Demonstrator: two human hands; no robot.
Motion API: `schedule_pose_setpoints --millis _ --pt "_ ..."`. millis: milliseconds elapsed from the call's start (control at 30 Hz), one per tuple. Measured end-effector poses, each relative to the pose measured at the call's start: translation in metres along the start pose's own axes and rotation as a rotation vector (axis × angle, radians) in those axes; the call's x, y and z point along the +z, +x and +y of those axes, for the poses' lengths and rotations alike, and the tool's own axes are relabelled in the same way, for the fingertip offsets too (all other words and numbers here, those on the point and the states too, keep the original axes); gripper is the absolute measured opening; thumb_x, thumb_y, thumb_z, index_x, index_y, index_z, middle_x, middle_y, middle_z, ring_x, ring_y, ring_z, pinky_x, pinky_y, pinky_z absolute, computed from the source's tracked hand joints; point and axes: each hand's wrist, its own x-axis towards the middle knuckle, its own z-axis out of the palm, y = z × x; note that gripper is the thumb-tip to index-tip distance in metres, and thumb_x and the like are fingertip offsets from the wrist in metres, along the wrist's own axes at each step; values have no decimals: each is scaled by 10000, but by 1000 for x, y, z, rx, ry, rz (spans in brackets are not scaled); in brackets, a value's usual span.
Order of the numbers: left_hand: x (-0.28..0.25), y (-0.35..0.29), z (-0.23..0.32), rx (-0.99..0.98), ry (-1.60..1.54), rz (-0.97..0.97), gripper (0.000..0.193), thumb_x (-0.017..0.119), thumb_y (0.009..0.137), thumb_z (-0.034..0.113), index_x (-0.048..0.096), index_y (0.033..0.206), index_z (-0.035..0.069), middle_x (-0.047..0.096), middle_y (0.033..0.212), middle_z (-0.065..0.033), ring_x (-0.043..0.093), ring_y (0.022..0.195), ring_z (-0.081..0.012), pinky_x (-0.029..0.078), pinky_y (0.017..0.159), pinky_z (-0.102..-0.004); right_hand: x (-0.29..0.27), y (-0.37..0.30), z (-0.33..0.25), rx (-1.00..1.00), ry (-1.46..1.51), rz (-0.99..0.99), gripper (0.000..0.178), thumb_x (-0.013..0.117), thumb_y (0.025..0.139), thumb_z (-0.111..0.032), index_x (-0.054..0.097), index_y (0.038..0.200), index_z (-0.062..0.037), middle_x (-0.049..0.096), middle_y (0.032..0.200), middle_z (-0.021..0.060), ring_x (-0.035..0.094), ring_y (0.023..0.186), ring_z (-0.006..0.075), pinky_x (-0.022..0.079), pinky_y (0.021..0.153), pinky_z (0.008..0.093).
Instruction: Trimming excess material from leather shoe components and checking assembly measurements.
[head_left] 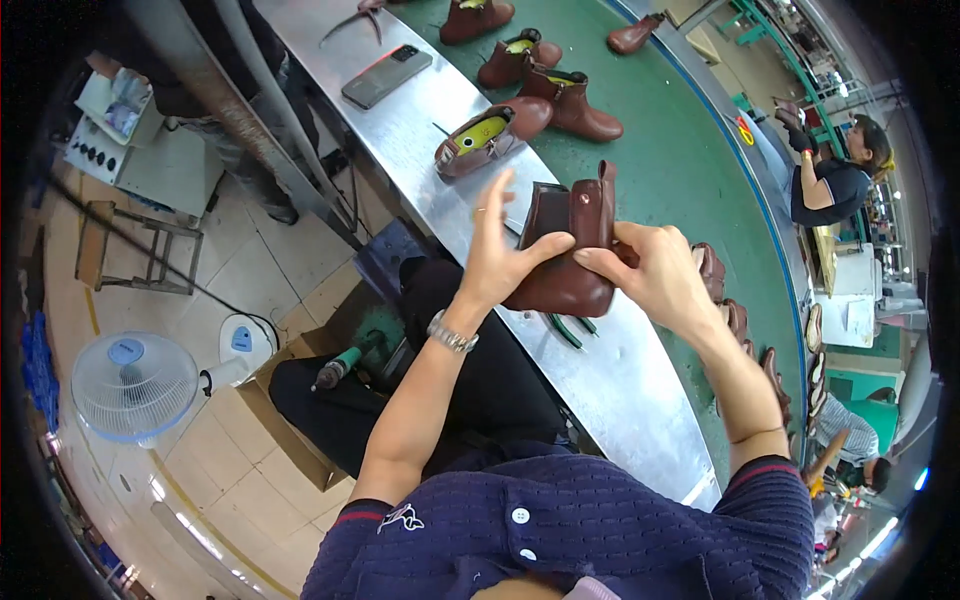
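The left hand [500, 250] has its fingers spread wide, with the thumb pressing on a shiny dark brown leather ankle boot [590, 270]. The right hand [655, 265] pinches the boot's other side, thumb in front and fingers curled behind. I cannot see all the fingertips there. The boot is up above the long, shiny silver metal table [640, 380], tilted, with its round toe toward the person.

Just under the boot, a tool with green handles [570, 330] lies on the table. The near end of the table is bare, so there is room there. The table's left edge runs beside the person's dark trousers [490, 390]. Its right edge meets a wide green belt [665, 130], with a bare stretch beside the boot. Farther up the table are a brown boot with yellow-green lining [478, 145] and a flat grey phone [387, 77]. More brown boots [580, 108] stand on the belt. Well left of the table is a round white fan [135, 390].
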Motion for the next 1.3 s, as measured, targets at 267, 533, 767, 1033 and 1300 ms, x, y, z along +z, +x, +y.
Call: schedule_pose_setpoints --millis 267,533,767,1033,1300 --pt "-21 -67 75 250 589 -74 821 847 643 106 498 1385 53 435 1469 -134 462 1318 -284 378 1078 -372 42 -3 -6 -203 546 170 392 732 847 -301 687 1032 42 630 613 127 605 547 126 470 524 305" --pt "-23 -72 62 301 611 -21 758 874 623 175 575 1305 33 524 1386 -147 571 1214 -268 459 1002 -355 27 29 18 -746 489 -134 410 699 863 -193 618 1262 -141 679 843 63 591 669 120 475 616 298" --pt "-9 -66 66 304 689 -11 697 880 615 144 610 1238 -13 582 1289 -208 620 1144 -279 507 947 -335 8 47 19 -808 424 -378 352 751 805 -193 641 1123 -90 678 904 45 579 675 169 457 631 311" --pt "-5 -60 62 300 698 24 707 870 636 122 584 1269 -11 562 1310 -218 600 1170 -289 513 946 -342 23 49 23 -854 451 -166 485 762 801 -186 581 1246 -115 645 848 34 602 765 140 494 690 285" --pt "-23 -50 35 237 737 -62 1082 905 616 178 289 1497 58 306 1524 -178 400 1354 -300 404 1064 -376 98 14 46 -326 1167 17 733 758 819 -151 382 1446 -104 545 1052 40 553 963 110 492 816 289"
